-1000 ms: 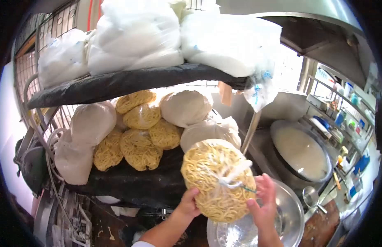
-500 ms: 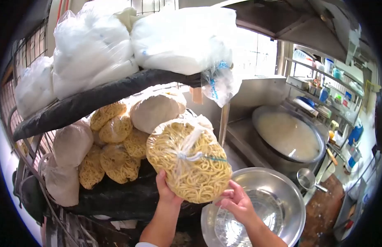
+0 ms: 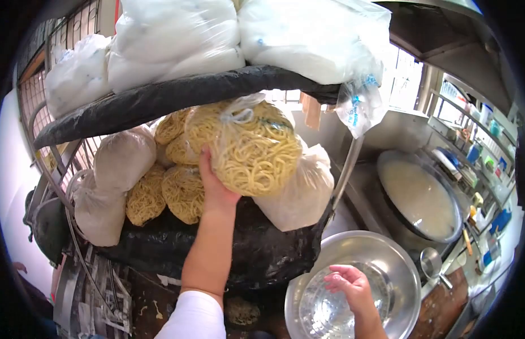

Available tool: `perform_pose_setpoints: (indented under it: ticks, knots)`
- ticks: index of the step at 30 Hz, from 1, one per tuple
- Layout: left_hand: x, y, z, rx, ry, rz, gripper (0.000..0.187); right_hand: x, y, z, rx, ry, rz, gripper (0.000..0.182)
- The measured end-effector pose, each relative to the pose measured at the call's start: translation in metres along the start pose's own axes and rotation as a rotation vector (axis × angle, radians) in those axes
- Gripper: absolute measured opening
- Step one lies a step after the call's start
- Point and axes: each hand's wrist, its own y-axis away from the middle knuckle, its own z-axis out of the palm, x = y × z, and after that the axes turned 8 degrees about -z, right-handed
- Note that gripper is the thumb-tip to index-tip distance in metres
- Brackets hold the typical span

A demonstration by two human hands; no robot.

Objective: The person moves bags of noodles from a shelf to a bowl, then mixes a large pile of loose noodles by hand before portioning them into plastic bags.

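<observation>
My left hand [image 3: 220, 186] holds a knotted clear plastic bag of yellow noodles [image 3: 256, 152] from below, at the height of the lower shelf. Part of the hand is hidden behind the bag. Over a wide steel basin [image 3: 398, 282], my right hand [image 3: 350, 285] holds nothing, its fingers loosely bent and apart. More bags of noodles [image 3: 183, 192] are stacked behind and left of the held bag. Beside them lie whitish, opaque-looking bags [image 3: 124, 158], and another pale bag [image 3: 302, 192] sits to the right.
Large white plastic bags [image 3: 177, 45] fill the upper shelf, whose edge is a black-wrapped bar [image 3: 177, 99]. At right, a big pan of cloudy liquid [image 3: 418, 195] stands by a strainer ladle [image 3: 431, 263]. A metal shelf post [image 3: 347, 169] rises between.
My left hand has lifted the noodle bag up and toward the shelf. My right hand has let go of it and dropped over the basin. The view has shifted left.
</observation>
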Motion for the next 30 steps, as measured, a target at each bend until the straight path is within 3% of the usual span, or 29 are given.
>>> perform_pose_setpoints:
  ticks: [5, 10, 12, 15, 19, 21, 30]
  knots:
    - [0.05, -0.046, 0.015, 0.108, -0.069, 0.061, 0.057, 0.002, -0.004, 0.004, -0.001, 0.0, 0.041, 0.033]
    - [0.057, -0.035, -0.016, 0.158, -0.187, 0.017, 0.055, 0.008, -0.001, 0.001, -0.031, 0.021, 0.046, 0.032]
    - [0.041, -0.007, -0.022, 0.264, -0.176, 0.091, 0.055, 0.008, -0.003, 0.0, -0.02, 0.038, 0.065, 0.032]
    - [0.023, 0.026, -0.037, 0.394, -0.312, 0.049, 0.055, 0.013, -0.004, 0.005, -0.002, 0.028, 0.1, 0.032]
    - [-0.013, 0.092, -0.061, 0.238, 0.041, -0.078, 0.055, 0.018, 0.001, 0.015, -0.061, 0.027, 0.115, 0.032]
    - [-0.028, 0.126, -0.104, 0.375, -0.212, 0.036, 0.058, 0.024, 0.008, 0.014, -0.138, 0.012, 0.082, 0.033]
    - [-0.084, 0.295, -0.152, 0.596, -0.179, -0.313, 0.06, 0.043, 0.044, -0.017, -0.131, -0.016, 0.177, 0.032]
